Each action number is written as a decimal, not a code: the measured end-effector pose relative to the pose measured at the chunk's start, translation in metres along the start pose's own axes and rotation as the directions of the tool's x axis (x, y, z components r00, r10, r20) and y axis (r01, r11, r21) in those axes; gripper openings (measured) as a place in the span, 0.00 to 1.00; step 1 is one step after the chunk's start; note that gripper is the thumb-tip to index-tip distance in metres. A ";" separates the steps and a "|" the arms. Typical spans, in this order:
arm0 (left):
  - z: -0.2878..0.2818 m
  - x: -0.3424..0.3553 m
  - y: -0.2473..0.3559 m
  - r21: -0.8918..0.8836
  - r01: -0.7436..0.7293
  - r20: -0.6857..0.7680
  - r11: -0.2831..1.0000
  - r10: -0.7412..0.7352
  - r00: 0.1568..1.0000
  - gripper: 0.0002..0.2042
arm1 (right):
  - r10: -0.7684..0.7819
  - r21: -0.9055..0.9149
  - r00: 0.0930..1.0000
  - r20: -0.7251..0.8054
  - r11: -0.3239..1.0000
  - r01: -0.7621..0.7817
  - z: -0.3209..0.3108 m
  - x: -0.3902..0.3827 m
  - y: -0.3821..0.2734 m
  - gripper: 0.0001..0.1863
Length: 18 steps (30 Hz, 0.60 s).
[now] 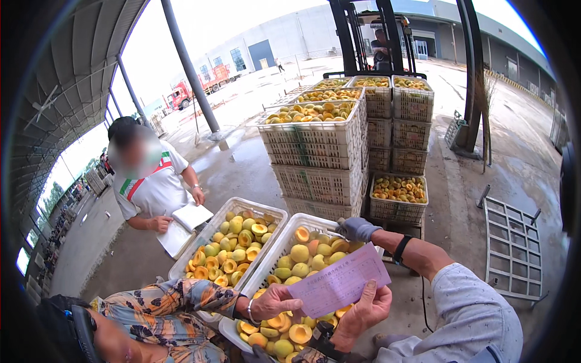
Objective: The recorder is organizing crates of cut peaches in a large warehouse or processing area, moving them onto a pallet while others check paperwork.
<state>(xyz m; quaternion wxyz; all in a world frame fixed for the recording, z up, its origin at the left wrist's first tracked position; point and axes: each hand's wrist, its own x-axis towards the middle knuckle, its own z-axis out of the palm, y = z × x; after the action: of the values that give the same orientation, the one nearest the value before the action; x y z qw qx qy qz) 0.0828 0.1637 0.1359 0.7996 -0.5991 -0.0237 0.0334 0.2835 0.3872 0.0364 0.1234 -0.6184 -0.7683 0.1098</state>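
My right hand (367, 311), bare and with a black device strapped at its wrist, grips the right part of a pink paper slip (339, 278). Its thumb lies on top of the sheet. The slip is held over a white crate (264, 272) of halved yellow peaches (301, 333). A co-worker's bare hand (273, 304), with a bracelet and floral sleeve, is at the slip's left edge. At the lower edge, a dark grey glove (259, 355) that seems to be on my left hand shows only in part; its fingers are hidden. Another co-worker's grey-gloved hand (357, 230) rests on the crate's far rim.
A second peach crate (200, 257) adjoins on the left; beside it a person (151, 181) holds an open notebook (181, 225). Ahead, stacked crates (315, 148) stand before a forklift (369, 36) with someone seated. A metal rack (513, 248) lies at right, near a post (472, 78).
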 end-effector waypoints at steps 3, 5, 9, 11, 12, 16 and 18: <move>0.000 -0.002 0.004 0.014 0.010 0.002 1.000 -0.010 1.000 0.09 | -0.001 -0.015 1.000 -0.001 1.000 0.001 0.001 0.000 0.001 0.18; -0.001 -0.003 0.005 0.039 0.010 0.013 0.999 -0.010 1.000 0.09 | 0.002 -0.013 1.000 -0.002 1.000 -0.002 0.002 0.000 0.001 0.18; 0.000 -0.004 0.008 0.037 0.012 0.011 0.999 -0.012 1.000 0.09 | -0.045 -0.005 0.998 -0.045 0.999 0.045 0.006 0.000 0.004 0.18; 0.001 -0.004 0.009 0.032 0.010 0.003 0.999 -0.010 1.000 0.09 | -0.040 -0.015 0.998 -0.040 0.999 0.040 0.006 0.001 0.005 0.18; 0.002 -0.004 0.009 0.029 0.005 -0.006 1.000 -0.005 1.000 0.09 | -0.036 -0.023 0.999 -0.038 0.999 0.035 0.006 0.002 0.004 0.18; 0.005 -0.004 0.009 0.034 0.019 0.007 0.999 -0.019 1.000 0.09 | -0.032 -0.033 0.999 -0.040 0.999 0.031 0.007 0.004 0.005 0.18; 0.006 -0.004 0.008 0.020 0.029 -0.004 0.999 -0.029 1.000 0.09 | -0.040 -0.034 0.998 -0.057 0.999 0.038 0.008 0.004 0.005 0.18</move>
<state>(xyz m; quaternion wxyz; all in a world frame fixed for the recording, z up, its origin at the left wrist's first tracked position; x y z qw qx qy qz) 0.0784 0.1711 0.1303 0.8060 -0.5908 -0.0304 0.0210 0.2850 0.3926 0.0275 0.1373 -0.6080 -0.7782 0.0767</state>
